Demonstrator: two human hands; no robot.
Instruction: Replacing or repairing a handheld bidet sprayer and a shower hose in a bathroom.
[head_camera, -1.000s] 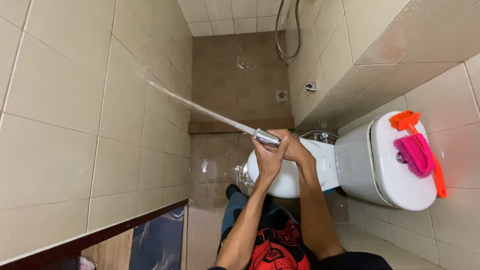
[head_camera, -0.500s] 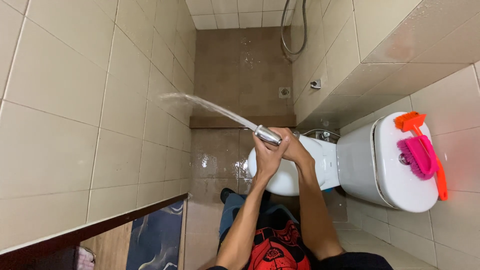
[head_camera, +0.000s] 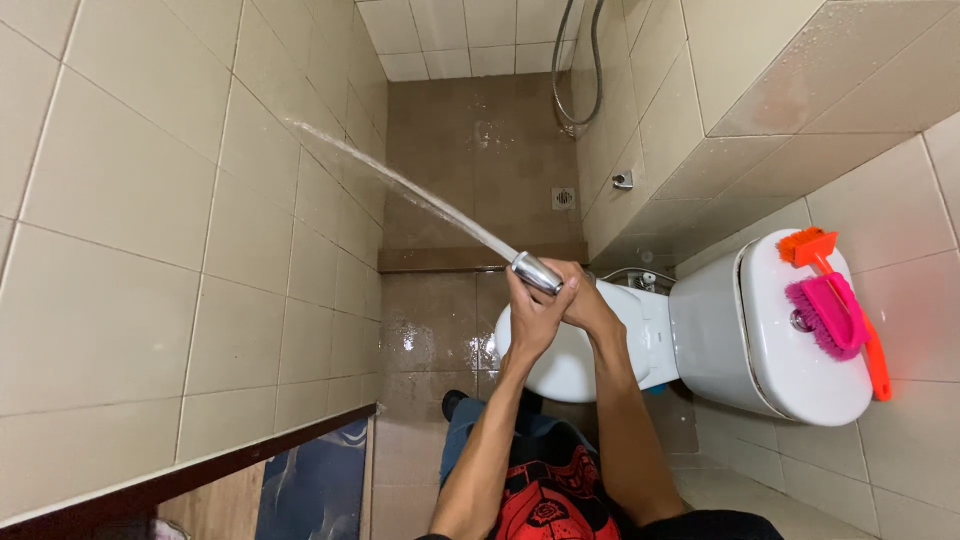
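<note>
head view | left hand (head_camera: 528, 318) and right hand (head_camera: 583, 300) clasped together, both gripping metal sprayer (head_camera: 537, 272) | water jet (head_camera: 400, 187) runs from sprayer up-left onto tiled wall (head_camera: 150, 200) | toilet (head_camera: 640, 340) just below hands | pink brush (head_camera: 828, 315) on tank lid, right of hands

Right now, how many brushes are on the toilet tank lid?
2: a pink brush lying on the lid near the flush button, and an orange long-handled brush beside it along the lid's far edge. None appears hidden.
</note>
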